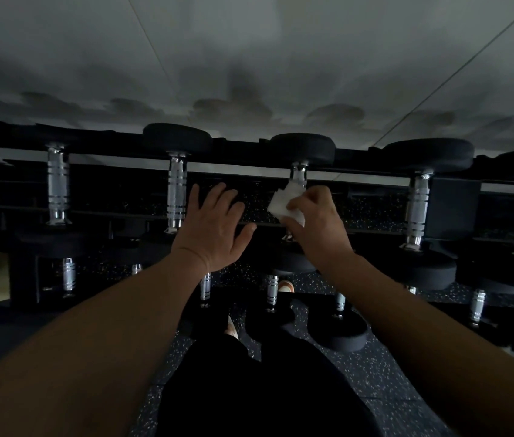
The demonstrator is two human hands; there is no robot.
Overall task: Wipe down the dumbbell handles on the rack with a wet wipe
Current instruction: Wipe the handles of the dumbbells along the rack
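Here the right hand [315, 222] pinches a white wet wipe [285, 201] against the chrome dumbbell handle [299, 175] on the top tier of the black rack [451, 209], while the left hand [214, 228] hovers beside it, fingers spread, holding nothing.

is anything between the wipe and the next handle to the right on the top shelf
Nothing visible does. The right hand holds the wet wipe on the middle handle; only open air lies along the row to the next handle.
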